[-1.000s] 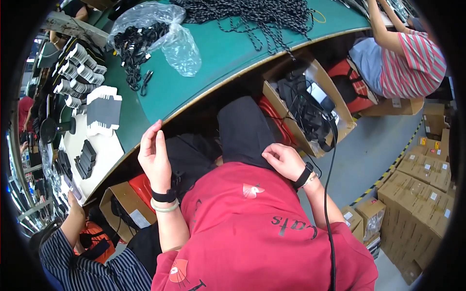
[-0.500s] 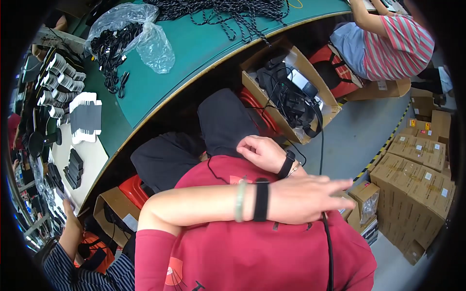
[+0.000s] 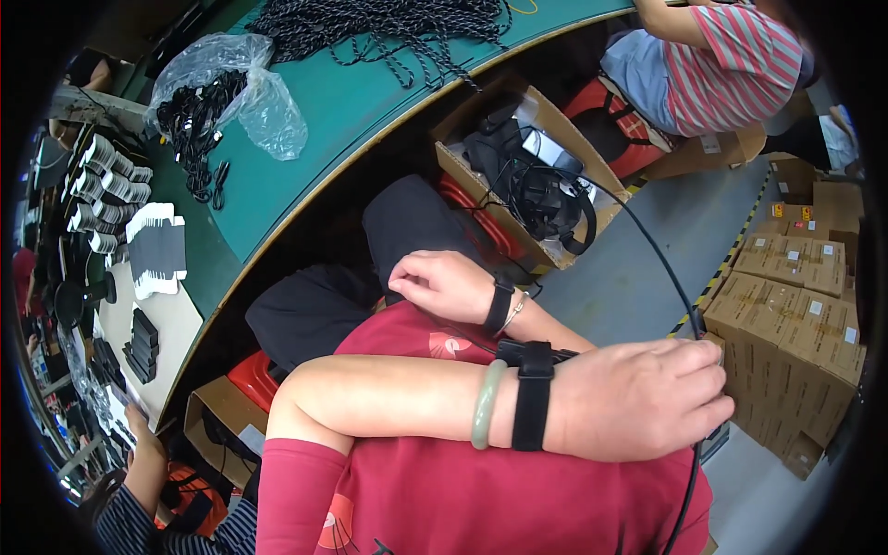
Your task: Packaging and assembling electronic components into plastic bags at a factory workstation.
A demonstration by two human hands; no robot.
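Left hand [image 3: 638, 402] is reached across the body to the right side, fingers curled around a black cable [image 3: 652, 245], knuckles up; the fist hides the gripped stretch. Cable arcs from the open carton [image 3: 553, 127] beyond the lap, far right, down into the fist, then drops out below it along the right side of the red shirt [image 3: 546, 499]. Right hand [image 3: 444, 282] is over the lap at the shirt hem, palm down, fingers loosely bent; undersides hidden, so can't tell if it pinches anything. Black strap [image 3: 534, 398] and pale green bangle [image 3: 487, 404] on the left wrist. Carton holds tangled black leads and a white box-shaped item [image 3: 552, 148]; it sits just beside the green table [image 3: 324, 129], on its near side. On the table, far side: heap of black-and-white cords [image 3: 351, 32], with a clear bag [image 3: 273, 120] of black leads to its left. Farther left: grey-white flat pieces [image 3: 157, 250] and black blocks [image 3: 141, 347]. Taped cartons [image 3: 772, 319] stacked on the floor, right. Co-worker in a pink-striped shirt [image 3: 735, 69] sits far right.
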